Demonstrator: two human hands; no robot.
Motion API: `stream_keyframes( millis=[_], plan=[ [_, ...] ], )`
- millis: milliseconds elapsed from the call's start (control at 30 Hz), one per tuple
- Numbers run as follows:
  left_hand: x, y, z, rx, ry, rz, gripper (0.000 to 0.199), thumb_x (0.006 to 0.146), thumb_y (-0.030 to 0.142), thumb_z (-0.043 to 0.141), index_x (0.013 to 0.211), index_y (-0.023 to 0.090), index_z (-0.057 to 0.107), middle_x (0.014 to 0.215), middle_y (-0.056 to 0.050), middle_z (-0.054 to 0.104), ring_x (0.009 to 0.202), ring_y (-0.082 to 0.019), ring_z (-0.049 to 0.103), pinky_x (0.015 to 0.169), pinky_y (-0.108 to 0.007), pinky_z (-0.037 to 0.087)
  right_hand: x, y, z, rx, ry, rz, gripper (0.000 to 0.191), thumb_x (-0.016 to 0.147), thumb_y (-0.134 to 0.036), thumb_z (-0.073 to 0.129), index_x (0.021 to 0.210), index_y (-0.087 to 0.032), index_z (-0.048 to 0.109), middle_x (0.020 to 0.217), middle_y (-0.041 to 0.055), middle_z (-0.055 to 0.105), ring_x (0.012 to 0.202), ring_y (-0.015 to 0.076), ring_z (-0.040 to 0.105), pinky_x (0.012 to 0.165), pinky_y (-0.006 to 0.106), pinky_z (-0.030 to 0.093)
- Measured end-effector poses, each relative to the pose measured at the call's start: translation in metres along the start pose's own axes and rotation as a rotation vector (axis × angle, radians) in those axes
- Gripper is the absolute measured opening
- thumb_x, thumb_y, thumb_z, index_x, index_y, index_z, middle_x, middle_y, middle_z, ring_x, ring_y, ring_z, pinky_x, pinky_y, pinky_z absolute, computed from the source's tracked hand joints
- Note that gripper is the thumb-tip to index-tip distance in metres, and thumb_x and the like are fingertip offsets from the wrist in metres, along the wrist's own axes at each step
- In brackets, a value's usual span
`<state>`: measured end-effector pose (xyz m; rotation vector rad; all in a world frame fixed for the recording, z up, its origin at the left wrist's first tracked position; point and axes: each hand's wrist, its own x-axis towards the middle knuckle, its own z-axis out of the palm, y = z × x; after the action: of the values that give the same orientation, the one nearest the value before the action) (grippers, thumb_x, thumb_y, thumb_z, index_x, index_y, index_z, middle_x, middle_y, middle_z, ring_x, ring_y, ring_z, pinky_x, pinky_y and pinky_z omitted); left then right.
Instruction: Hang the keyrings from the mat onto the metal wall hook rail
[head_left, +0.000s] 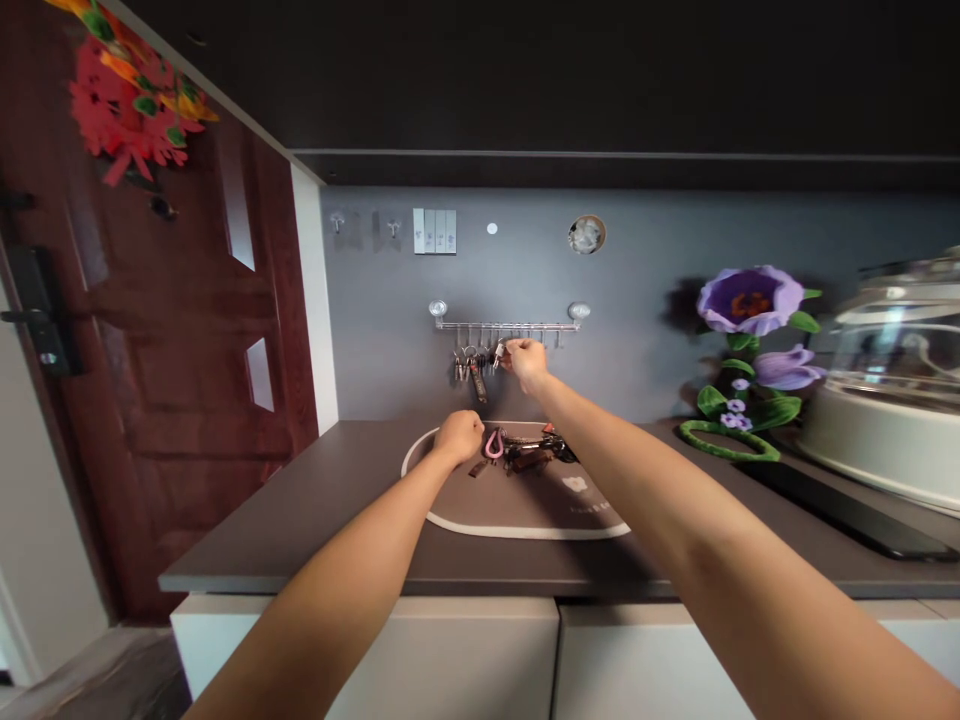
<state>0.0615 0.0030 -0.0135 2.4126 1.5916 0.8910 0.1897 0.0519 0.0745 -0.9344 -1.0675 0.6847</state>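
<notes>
My right hand [527, 362] is raised to the wall rack [510, 326], its fingers pinched on a small set of keys [498, 352] beneath the hooks. To the left of those fingers, several other keys [461, 368] and a dark strap-like key fob [478, 382] hang from the rack. Lower down, my left hand [460, 437] is closed above the left part of a brown mat [450, 508]; its fingertips are hidden. Just right of it on the mat are a pink carabiner-like loop [493, 443] and a pile of dark keychains [532, 455].
A purple fabric flower [750, 302], a black phone-like slab [847, 510] and a clear-domed white container [892, 400] occupy the counter's right. A dark shelf [570, 90] overhangs the counter [322, 500]. At left is a red-brown door [165, 330].
</notes>
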Motion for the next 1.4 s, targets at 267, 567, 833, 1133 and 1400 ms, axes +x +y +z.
stream_keyframes(
  millis=[267,567,833,1133,1400],
  plan=[
    [0.0,0.0,0.001,0.017,-0.012,-0.012,0.022,0.075,0.017,0.044,0.075,0.015,0.066,0.084,-0.01,0.067,0.079,-0.017,0.059,0.072,-0.024,0.039,0.01,0.006,0.005,0.033,0.027,0.083,0.013,0.076,-0.01,0.045,0.064,-0.015,0.049,0.055,0.0001,0.056,0.047,0.0065,0.054,0.044,0.016,0.043],
    [0.001,-0.001,0.001,0.03,-0.023,-0.02,0.023,0.076,0.018,0.044,0.073,0.014,0.066,0.078,-0.01,0.067,0.071,-0.015,0.058,0.065,-0.023,0.037,0.006,0.018,-0.005,0.007,-0.034,0.077,0.012,0.074,-0.009,0.046,0.065,-0.014,0.051,0.057,0.0006,0.058,0.048,0.0057,0.052,0.047,0.017,0.045],
    [0.002,-0.002,0.003,0.048,-0.005,-0.006,0.024,0.076,0.018,0.042,0.072,0.014,0.066,0.078,-0.009,0.067,0.07,-0.016,0.057,0.064,-0.024,0.036,0.006,0.021,-0.008,0.012,-0.004,0.058,0.014,0.076,-0.008,0.045,0.064,-0.015,0.05,0.052,-0.0015,0.054,0.046,0.0053,0.051,0.047,0.017,0.044],
    [0.002,-0.002,0.003,0.083,-0.024,0.016,0.024,0.077,0.018,0.042,0.071,0.014,0.066,0.077,-0.009,0.066,0.069,-0.015,0.057,0.064,-0.023,0.036,0.01,0.028,-0.008,0.01,-0.007,0.043,0.012,0.074,-0.008,0.049,0.064,-0.015,0.051,0.053,-0.0016,0.054,0.049,0.0067,0.052,0.052,0.02,0.046],
    [0.003,-0.005,0.004,0.046,-0.016,0.011,0.022,0.077,0.018,0.043,0.073,0.014,0.065,0.078,-0.009,0.066,0.071,-0.015,0.057,0.064,-0.023,0.036,0.001,0.031,-0.018,-0.04,0.023,0.059,0.012,0.078,-0.012,0.044,0.07,-0.014,0.052,0.062,0.0002,0.058,0.054,0.0059,0.055,0.054,0.018,0.045]
  ],
)
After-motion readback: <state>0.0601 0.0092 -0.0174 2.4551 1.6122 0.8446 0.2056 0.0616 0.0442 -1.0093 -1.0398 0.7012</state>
